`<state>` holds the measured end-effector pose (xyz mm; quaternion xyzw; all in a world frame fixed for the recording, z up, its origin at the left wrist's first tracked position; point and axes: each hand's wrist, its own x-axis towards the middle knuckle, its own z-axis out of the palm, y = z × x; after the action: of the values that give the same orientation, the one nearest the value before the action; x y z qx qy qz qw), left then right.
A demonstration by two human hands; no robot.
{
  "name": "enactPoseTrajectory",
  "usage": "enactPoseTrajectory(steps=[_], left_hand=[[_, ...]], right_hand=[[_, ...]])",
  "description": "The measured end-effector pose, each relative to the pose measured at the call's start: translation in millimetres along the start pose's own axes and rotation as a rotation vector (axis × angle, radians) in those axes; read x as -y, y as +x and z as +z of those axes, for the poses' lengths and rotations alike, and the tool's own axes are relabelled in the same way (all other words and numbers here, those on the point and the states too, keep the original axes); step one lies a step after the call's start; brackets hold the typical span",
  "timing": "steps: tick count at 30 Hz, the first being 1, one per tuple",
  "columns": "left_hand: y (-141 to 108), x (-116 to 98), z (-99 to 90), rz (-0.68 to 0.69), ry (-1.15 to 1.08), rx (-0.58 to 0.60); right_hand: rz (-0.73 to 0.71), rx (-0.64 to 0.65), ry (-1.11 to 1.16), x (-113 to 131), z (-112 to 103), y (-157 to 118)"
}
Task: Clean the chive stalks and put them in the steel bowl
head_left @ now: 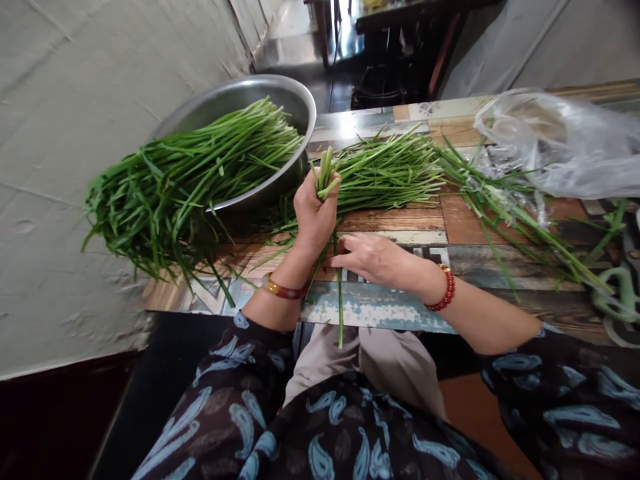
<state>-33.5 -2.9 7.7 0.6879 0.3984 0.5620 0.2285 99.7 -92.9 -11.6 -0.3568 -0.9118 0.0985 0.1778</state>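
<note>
My left hand point(316, 215) is closed round a small bunch of garlic chives point(326, 175), their pale cut ends pointing up above the fist. Just below it, the curled fingers of my right hand point(373, 259) are at a single hanging chive stalk point(340, 303) that reaches past the table edge; the exact grip is partly hidden. Behind my left hand lies a pile of chives point(387, 170) on the table, stem ends to the right. At the left, a large heap of chives point(200, 160) rests in a metal basin point(309, 110), with its leaves drooping over the rim.
Loose stalks point(520, 230) lie on the patchwork-patterned table point(400, 300) at the right. Beyond them is a clear plastic bag point(565, 143). Scissors with pale green handles point(617, 293) sit at the right edge. A grey wall point(100, 80) borders the left side.
</note>
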Motion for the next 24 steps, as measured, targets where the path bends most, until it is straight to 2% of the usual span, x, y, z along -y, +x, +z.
enactPoseTrajectory(steps=[4,7,9,11,12,14,16,18,21,24], left_hand=[[1,9,3.0,-0.026,-0.050,0.013],[3,14,3.9,-0.065,-0.094,0.007],[4,14,4.0,-0.080,-0.116,-0.006],[5,13,3.6,-0.096,-0.125,-0.009],[5,11,3.3,-0.105,-0.125,-0.005],[5,8,2.6,-0.118,-0.118,0.003],[6,6,1.9,-0.119,-0.107,0.003],[6,5,1.5,-0.116,-0.102,-0.008],[7,7,1.6,-0.117,-0.132,-0.021],[8,8,1.9,-0.122,-0.157,-0.026]], right_hand=[[0.047,0.043,-0.041,-5,-6,-1],[0.212,0.044,-0.094,-18,-22,-10],[0.368,-0.039,-0.200,-25,-31,-17],[0.428,-0.157,-0.249,-27,-33,-18],[0.393,-0.200,-0.232,-26,-31,-17],[0.219,-0.214,-0.147,-18,-21,-9],[0.015,-0.156,-0.070,-7,-7,1],[-0.116,-0.090,-0.052,3,6,10],[-0.159,-0.012,-0.069,9,12,16],[-0.124,0.065,-0.080,10,4,14]])
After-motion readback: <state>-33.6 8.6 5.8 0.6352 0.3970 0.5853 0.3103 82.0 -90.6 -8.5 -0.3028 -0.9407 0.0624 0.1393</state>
